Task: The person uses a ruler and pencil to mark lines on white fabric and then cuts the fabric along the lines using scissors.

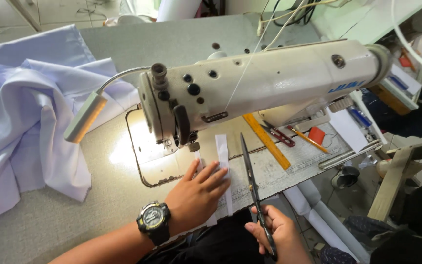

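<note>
My left hand point(196, 193), with a black wristwatch point(153, 221) on the wrist, lies flat with fingers spread on a narrow white fabric strip point(222, 152) that runs from the sewing machine's needle area toward the table's near edge. My right hand point(275, 234) grips the handles of long black scissors point(250, 173), whose closed blades point away from me just right of the strip. The white sewing machine point(269, 83) stands right behind both hands.
A heap of pale blue cloth point(25, 122) covers the table's left side. A gooseneck lamp point(85, 117) lights the bed. Right of the scissors lie a yellow ruler point(265, 141), thread snips point(279, 134), a pencil point(308, 140) and a red chalk piece point(316, 134).
</note>
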